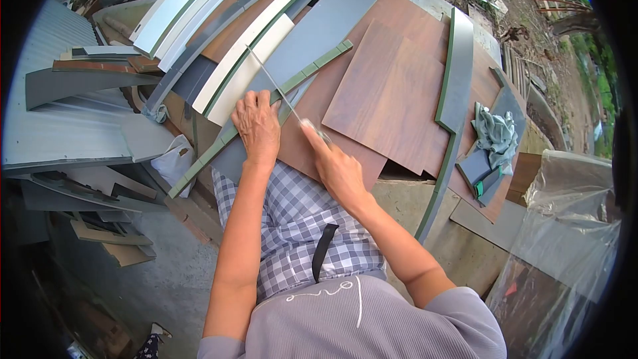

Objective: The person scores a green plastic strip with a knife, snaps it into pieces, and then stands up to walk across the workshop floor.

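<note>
My left hand (256, 123) holds down a long green strip (207, 157) marked with several cross lines, its fingers bent over the strip. In my right hand (337, 165) is a long thin metal blade (271, 80), possibly a saw; its grip is mostly covered by my fingers. The blade slants up and left across the green strip, just right of my left hand. Beneath the strip lie a grey panel (335, 13) and a cream-edged board (256, 70). To the right are brown wood-grain panels (385, 86).
A long green-edged board (457, 70) lies at the right, near a crumpled grey-green cloth (495, 134). Clear plastic sheeting (575, 193) hangs at the far right. Corrugated metal (60, 106) and a white bag (174, 163) are on the left. Another person's foot (160, 330) shows at lower left.
</note>
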`<state>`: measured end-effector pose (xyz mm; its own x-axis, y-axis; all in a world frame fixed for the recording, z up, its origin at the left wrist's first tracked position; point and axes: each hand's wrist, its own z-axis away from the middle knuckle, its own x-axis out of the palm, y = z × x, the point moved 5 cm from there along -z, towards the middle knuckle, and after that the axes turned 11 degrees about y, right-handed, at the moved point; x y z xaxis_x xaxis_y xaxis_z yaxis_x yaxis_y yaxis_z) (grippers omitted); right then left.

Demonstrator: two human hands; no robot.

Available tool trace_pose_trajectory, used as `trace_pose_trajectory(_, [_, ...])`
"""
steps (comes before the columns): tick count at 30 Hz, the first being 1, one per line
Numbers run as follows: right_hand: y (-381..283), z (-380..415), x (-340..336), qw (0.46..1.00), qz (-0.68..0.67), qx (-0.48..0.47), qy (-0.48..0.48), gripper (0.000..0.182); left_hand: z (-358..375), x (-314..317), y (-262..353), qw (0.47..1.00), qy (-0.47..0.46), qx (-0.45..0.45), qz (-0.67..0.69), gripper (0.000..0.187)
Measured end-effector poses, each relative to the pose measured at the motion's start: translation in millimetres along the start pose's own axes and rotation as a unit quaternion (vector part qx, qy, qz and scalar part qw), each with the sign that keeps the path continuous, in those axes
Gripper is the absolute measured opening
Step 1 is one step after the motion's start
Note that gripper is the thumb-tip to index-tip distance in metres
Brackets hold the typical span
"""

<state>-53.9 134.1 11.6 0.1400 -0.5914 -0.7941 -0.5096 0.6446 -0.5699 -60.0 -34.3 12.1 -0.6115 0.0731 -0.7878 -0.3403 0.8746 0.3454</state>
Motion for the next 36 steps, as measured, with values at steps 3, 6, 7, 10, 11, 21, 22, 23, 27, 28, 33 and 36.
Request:
trace_pose_trajectory(3, [5.6,26.5,-9.8,1.000,0.014,0.018,-0.021,0.067,0.2,2.0,-0.8,1.000,0.005,0.001,0.004,0.020])
trace_pose_trajectory(6, [3.6,20.2,-7.6,0.999,0.012,0.022,-0.022,0.067,1.0,2.2,-1.0,1.000,0.009,0.005,0.004,0.020])
trace_pose_trajectory(7, [2.2,11.4,-1.7,0.999,0.021,0.019,-0.025,0.067,0.6,2.8,-1.5,1.000,0.004,0.004,0.000,0.020])
trace_pose_trajectory(10, [-4.5,-23.2,9.6,0.999,0.009,0.017,-0.026,0.066,0.3,3.4,-2.5,1.000,-0.001,0.001,-0.003,0.021])
trace_pose_trajectory(11, [-6.8,-32.5,12.0,0.999,-0.010,0.019,-0.028,0.066,-0.1,2.5,-2.1,1.000,0.001,0.004,-0.003,0.021])
trace_pose_trajectory(21, [9.9,30.4,-14.1,0.998,0.043,0.014,-0.043,0.068,-0.7,0.6,-1.7,1.000,0.007,0.000,0.007,0.021])
trace_pose_trajectory(22, [10.8,34.4,-16.3,0.999,0.028,0.007,-0.024,0.069,0.4,1.3,-2.2,1.000,0.007,0.003,0.009,0.021])
trace_pose_trajectory(23, [9.8,36.8,-18.0,1.000,0.012,0.001,-0.004,0.069,1.9,1.7,-3.1,1.000,0.006,0.002,0.009,0.021])
trace_pose_trajectory(27, [-4.4,-19.8,10.9,1.000,0.004,-0.008,0.011,0.070,-0.5,1.8,-2.9,1.000,0.000,0.007,0.005,0.022])
trace_pose_trajectory(28, [-9.8,-39.8,20.3,1.000,0.000,0.002,0.004,0.071,0.4,2.2,-3.9,1.000,-0.018,0.005,-0.002,0.024])
trace_pose_trajectory(33, [-11.4,-35.9,17.6,1.000,0.011,-0.005,-0.003,0.070,-1.4,0.7,-5.8,1.000,-0.004,0.000,0.006,0.021])
trace_pose_trajectory(36, [3.1,12.1,-0.3,1.000,0.016,-0.018,0.003,0.070,0.7,-0.4,-5.2,1.000,0.009,0.007,0.010,0.020])
